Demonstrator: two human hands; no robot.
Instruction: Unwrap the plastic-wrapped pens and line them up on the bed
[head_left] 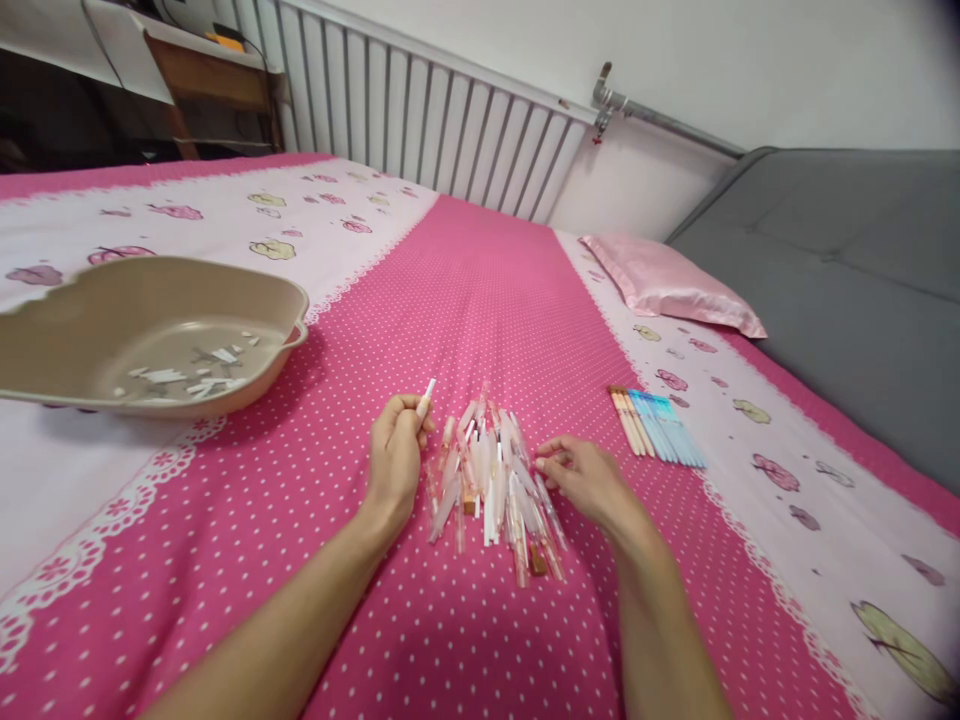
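Observation:
A loose pile of pen parts [487, 470], with translucent pink barrels and thin white pieces, lies on the pink dotted bedsheet between my hands. To its left, my left hand [397, 450] is closed around a small pale pen part [424, 400] whose white end points up and away. My right hand [581, 475] is at the pile's right edge, thumb and fingers pinched together close to the clear barrels. Whatever is between those fingertips is too small to make out. Farther right, several slim pens [656, 427], peach and blue, lie side by side in a row.
A beige plastic basin [274, 350] with white and grey small pieces inside stands on the bed at left. A pink pillow [667, 285] lies by the grey headboard [825, 220]. Along the wall runs a white radiator [420, 105]; a desk [210, 80] stands at the far left.

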